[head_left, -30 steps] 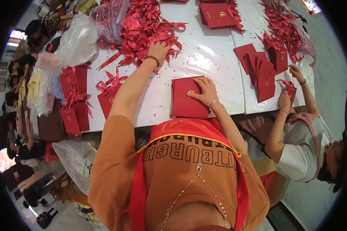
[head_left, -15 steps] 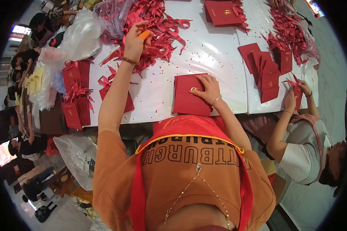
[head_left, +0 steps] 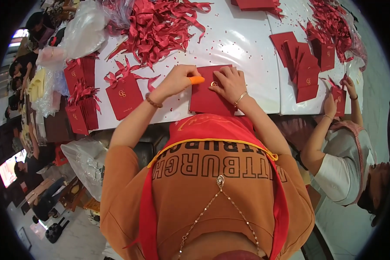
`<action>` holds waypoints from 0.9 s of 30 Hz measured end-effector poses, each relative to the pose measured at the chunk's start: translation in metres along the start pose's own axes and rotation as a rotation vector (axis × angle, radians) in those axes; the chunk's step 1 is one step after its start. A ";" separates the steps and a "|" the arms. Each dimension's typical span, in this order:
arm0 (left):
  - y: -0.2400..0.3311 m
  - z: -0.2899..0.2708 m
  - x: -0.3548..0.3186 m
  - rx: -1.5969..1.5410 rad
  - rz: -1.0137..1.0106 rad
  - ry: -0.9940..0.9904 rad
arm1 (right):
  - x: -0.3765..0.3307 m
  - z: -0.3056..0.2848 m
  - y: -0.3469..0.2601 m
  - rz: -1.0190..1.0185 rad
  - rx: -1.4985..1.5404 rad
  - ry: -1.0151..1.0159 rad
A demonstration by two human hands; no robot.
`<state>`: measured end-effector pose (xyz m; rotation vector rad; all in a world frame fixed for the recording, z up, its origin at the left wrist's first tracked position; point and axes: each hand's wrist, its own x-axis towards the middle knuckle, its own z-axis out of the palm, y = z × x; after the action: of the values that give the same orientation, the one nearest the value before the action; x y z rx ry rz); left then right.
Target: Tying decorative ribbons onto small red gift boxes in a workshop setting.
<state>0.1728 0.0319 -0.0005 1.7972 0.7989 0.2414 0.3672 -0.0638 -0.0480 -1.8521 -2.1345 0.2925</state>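
Observation:
A flat red paper bag (head_left: 208,100) with a gold emblem lies in front of me at the table's near edge, seemingly on top of others. My right hand (head_left: 230,84) rests on its right part, fingers apart and slightly bent. At the bag's upper left edge is my left hand (head_left: 180,81), its fingers curled closed. An orange finger cover (head_left: 196,80) on one of its digits points right and touches the bag. Whatever the curled fingers hold, if anything, is hidden. Left of that wrist lies another red bag (head_left: 125,97) with ribbon handles, one ribbon end (head_left: 153,82) trailing toward my wrist.
A heap of red ribbons (head_left: 158,30) lies beyond my left hand. Bundled red bags (head_left: 80,97) stand at the table's left. Fanned red bags (head_left: 305,76) lie to the right, where a co-worker's hands (head_left: 331,106) hold a small bag. Clear plastic (head_left: 84,30) piles at far left.
My left hand has come down from the ribbon heap to the upper left edge of the bag. My right hand stays on the bag, its fingers now more bent.

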 end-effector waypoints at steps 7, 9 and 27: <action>-0.026 0.013 -0.002 -0.575 -0.194 0.206 | 0.017 -0.005 0.004 0.036 0.046 -0.024; -0.031 0.017 -0.006 -0.594 -0.227 0.233 | 0.025 -0.009 0.005 0.022 0.075 -0.028; -0.025 0.050 -0.019 0.210 0.157 0.560 | 0.044 -0.025 -0.010 0.256 0.619 -0.514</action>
<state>0.1748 -0.0132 -0.0379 2.0199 1.1026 0.8150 0.3612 -0.0230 -0.0173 -1.7692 -1.7537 1.4374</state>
